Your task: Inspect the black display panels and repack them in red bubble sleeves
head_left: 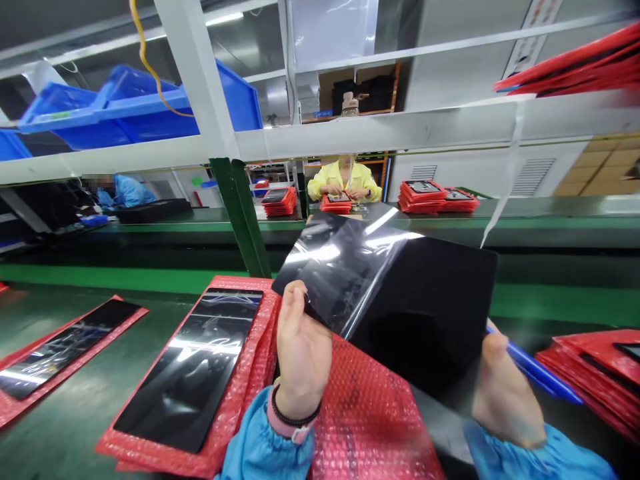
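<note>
A black glass screen panel (435, 307) is held tilted in the air between my two hands. Clear film (345, 267) with bright reflections covers its left part, ending along a slanted edge. My left hand (303, 347) pinches the near left edge, thumb uppermost. At the right edge, my right hand (507, 393) grips the panel, slightly blurred, and also has a blue pen (535, 370) sticking out past the thumb. Below the panel lies red bubble wrap (365, 407). Left of my left hand, another black screen panel (193, 367) rests on stacked red bubble-wrap pouches (255, 360).
Farther left, a third panel (65, 347) lies on red wrap. Red pouches (595, 380) are stacked at right. A green post (243, 217) and white rail (380, 130) stand ahead, with blue bins (125, 107) above. Across the line sits a person in yellow (345, 180).
</note>
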Demonstrator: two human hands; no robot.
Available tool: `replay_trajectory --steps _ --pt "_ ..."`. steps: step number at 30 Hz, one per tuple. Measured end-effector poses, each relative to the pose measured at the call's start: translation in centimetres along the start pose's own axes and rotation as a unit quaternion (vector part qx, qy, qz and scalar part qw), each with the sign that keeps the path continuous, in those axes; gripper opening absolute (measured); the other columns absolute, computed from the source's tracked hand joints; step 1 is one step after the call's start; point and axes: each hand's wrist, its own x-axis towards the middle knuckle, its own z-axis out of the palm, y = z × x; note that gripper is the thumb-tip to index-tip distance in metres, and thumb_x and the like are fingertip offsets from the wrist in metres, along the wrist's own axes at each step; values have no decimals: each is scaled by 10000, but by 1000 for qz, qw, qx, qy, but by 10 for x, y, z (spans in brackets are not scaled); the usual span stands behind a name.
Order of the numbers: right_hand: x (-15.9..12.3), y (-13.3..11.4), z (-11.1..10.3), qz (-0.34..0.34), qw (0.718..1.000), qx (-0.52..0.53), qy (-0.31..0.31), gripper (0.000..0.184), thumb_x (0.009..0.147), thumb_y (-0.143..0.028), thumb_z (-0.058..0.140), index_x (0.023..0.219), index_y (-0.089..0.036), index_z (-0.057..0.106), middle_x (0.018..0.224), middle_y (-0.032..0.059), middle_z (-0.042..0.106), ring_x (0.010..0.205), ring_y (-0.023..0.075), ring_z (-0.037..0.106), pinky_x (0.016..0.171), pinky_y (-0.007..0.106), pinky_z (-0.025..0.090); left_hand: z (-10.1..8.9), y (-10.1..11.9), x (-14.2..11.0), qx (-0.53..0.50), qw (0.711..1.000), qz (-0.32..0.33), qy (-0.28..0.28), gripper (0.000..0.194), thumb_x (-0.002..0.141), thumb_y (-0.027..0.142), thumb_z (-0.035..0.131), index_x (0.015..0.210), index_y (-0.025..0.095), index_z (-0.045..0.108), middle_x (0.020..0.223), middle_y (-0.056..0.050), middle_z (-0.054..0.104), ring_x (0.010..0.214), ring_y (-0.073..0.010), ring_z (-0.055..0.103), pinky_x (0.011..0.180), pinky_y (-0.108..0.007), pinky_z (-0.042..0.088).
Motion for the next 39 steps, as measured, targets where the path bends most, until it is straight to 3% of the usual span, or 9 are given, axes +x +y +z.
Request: replay_trajectory --steps 4,6,9,15,17,20,25,31,39 --pt "-1 -23 26 -9 997 -52 -54 764 744 -389 728 1422 -397 377 1532 -47 334 1425 265 248 1151 411 270 -4 4 -9 32 991 126 -16 92 869 331 607 908 248 603 951 22 568 991 -140 561 899 -265 456" --pt "-3 -26 31 -23 990 -129 -46 878 706 -340 770 1455 -384 314 1544 -39 306 1433 277 221 1163 429 241 -5 3 -16 46 983 176 -32 84 880 324 592 870 241 592 908 18 546 930 -133 559 851 -255 474" --pt "-6 -22 31 -20 984 -173 -25 952 689 -337 782 1479 -378 252 1533 -10 328 1397 316 310 1113 463 347 -4 0 -26 34 976 205 -59 76 897 308 560 867 246 593 872 12 517 864 -133 551 808 -268 494" --pt "-11 -21 26 -52 974 -215 -41 883 754 -341 723 1488 -364 234 1555 -42 278 1437 273 208 1157 420 241 -3 10 -24 25 979 194 -54 81 903 301 541 887 258 608 802 19 496 763 -124 531 797 -304 510" --pt "-14 -23 26 -44 981 -178 -70 849 781 -295 703 1486 -373 236 1532 -31 335 1434 258 204 1122 401 328 -2 17 -15 27 982 184 -35 91 900 296 543 870 241 608 804 16 515 767 -123 534 812 -304 506" --pt "-18 -24 27 -17 990 -83 -116 791 824 -234 658 1472 -414 243 1470 12 440 1340 275 402 992 391 495 0 26 -2 12 989 148 -20 116 904 289 514 855 229 601 867 3 577 822 -142 572 803 -317 508" --pt "-21 -19 29 3 987 4 -160 789 806 -213 685 1441 -460 286 1408 33 519 1189 293 577 933 434 528 -3 31 11 17 988 156 5 85 865 248 553 815 215 612 845 19 631 832 -125 608 775 -248 497" --pt "-18 -21 32 25 987 18 -157 567 816 -235 682 1318 -414 488 1185 25 675 1076 241 652 948 402 509 -6 29 15 36 985 170 -3 51 831 266 591 809 223 608 816 42 613 782 -123 595 784 -262 482" --pt "-18 -33 42 46 997 5 -62 153 736 -323 743 855 -262 670 636 -29 576 598 131 572 584 224 504 -9 28 31 92 960 258 55 55 728 225 634 720 176 611 784 36 565 801 -104 543 843 -215 405"
